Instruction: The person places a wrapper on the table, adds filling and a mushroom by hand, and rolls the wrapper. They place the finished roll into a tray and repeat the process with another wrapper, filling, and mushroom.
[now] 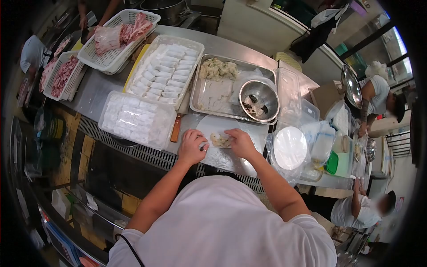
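A thin white wrapper sheet [208,125] lies on the steel counter in front of me, with a small heap of pale, green-flecked filling [219,140] on its near part. My right hand [243,143] has its fingertips together at the filling's right end. My left hand [192,146] is curled beside the wrapper's left side; a small whitish bit shows at its fingers, too small to name. Beyond the wrapper, a steel tray [205,99] carries more filling [218,70] and a steel bowl [262,116] with a few dark pieces in it.
A wooden-handled knife [176,128] lies left of my hands. White rolls [167,73] fill an uncovered plastic box; a lidded box [138,119] stands nearer. White baskets [100,58] hold raw meat. Bagged round white sheets [290,148] lie at right. Co-workers [378,95] stand around the counter.
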`<state>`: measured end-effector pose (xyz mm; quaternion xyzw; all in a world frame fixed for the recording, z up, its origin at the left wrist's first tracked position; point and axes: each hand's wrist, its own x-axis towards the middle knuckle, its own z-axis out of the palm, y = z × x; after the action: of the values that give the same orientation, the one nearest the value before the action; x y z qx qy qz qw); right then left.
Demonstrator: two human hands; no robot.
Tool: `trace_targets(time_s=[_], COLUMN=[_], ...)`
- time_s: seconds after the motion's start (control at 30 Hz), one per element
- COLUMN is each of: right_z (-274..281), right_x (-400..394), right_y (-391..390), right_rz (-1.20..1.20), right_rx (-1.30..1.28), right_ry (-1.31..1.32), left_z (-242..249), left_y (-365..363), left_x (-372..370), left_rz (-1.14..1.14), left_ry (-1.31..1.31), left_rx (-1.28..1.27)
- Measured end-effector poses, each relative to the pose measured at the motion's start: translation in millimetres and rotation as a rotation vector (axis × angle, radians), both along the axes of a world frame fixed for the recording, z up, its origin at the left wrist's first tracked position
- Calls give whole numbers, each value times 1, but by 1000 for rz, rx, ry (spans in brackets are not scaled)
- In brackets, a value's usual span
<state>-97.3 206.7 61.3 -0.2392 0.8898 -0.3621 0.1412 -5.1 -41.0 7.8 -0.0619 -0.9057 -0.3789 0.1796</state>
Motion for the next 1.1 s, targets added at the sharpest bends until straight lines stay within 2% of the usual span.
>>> trace_targets(time_s=[0.1,0.2,0.3,0.4,0.5,0.7,0.8,0.87,1.0,1.1], right_z=[28,12,7,8,7,8,22,44,55,75], right_x=[1,-9,-16,-7,-5,-10,-34,-68,-130,-146], right_y=[-24,-34,-33,-29,-30,-25,-38,-61,-89,-91], right_rz=[234,419,517,418,481,431,225,123,85,52], right_rx=[56,288,399,247,270,231,19,-14,-9,-21], right_ry=[166,157,193,200,187,144,189,59,4,-48], left_z=[1,2,1,2,4,5,2,2,-5,-5], left_y=[1,0,0,0,1,0,0,0,0,1], left_x=[1,0,0,-1,-1,-2,-2,-1,-2,-1], left_rz=[5,8,3,5,9,-23,-28,-25,-7,3], left_ry=[3,-8,-11,-8,-10,-24,1,2,16,-27], left_rx=[-5,-19,-7,-16,-19,-26,-39,-32,-41,-52])
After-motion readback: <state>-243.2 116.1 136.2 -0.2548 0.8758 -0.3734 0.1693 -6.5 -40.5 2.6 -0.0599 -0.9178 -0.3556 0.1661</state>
